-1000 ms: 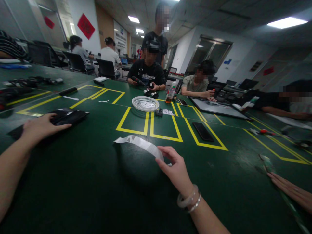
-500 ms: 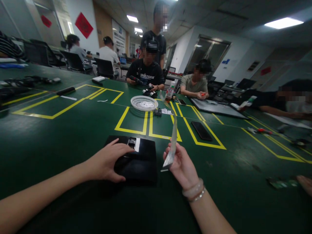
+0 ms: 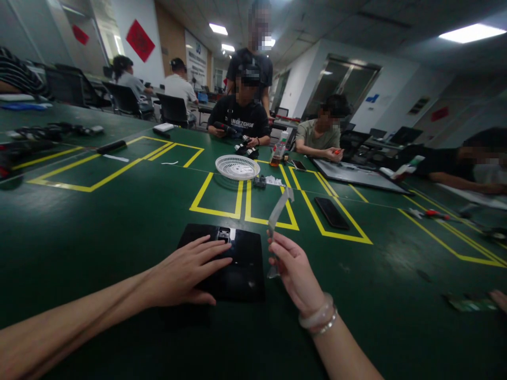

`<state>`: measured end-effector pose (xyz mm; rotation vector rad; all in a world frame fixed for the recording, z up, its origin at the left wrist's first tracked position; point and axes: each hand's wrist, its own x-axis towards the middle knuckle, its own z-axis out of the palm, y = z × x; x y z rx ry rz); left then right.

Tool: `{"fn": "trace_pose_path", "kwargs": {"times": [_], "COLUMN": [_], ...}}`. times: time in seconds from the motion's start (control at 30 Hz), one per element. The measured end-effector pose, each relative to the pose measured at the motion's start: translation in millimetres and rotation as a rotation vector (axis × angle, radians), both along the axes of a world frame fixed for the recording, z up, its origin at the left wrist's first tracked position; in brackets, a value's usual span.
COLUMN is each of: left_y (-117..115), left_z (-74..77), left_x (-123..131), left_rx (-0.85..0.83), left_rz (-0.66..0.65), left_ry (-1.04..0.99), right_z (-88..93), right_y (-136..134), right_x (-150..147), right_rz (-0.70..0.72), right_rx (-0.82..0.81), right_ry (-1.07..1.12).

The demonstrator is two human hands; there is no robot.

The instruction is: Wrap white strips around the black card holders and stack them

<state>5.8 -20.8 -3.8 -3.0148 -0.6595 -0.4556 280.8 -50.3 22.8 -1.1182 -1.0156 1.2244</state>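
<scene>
Green table (image 3: 356, 311): yellow tape (image 3: 216, 213) farther off.
Black panel (image 3: 243, 277): flat on it, near the middle.
Left hand (image 3: 192, 272): spread, palm down on the panel.
Right hand (image 3: 292, 268): pinching a pale strip (image 3: 278, 211), just beside the panel's right edge.
Strip: long axis rising, top leaning right.

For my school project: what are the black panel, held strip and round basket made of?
Black panel: probably glossy plastic; it catches light.
Held strip: perhaps satiny plastic film or paper; it's greyish and bends.
Round basket: likely matte white plastic; slots look moulded.
</scene>
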Motion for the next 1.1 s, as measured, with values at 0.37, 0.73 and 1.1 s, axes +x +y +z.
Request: {"fn": "trace_pose_path", "kwargs": {"times": [0.37,0.73,1.1], "left_y": [-4.0,0.6,6.0], "left_z": [0.8,0.3,-4.9], "left_x": [-5.1,2.3,-2.2], "left_rx": [0.264,0.079,-0.090], "left_rz": [-0.136,-0.104,0.096], "left_ry": [-0.139,0.068,0.076], "right_z": [-13.2,-11.7,-3.7], "right_y": [-11.9,-19.9,-22.2], "right_x": [-13.6,-19.9,-22.2], "right_rz": [0.320,0.399,0.372], "right_rx": [0.395,0.639,0.666], "right_ry": [-0.995,-1.433,-1.429]}}
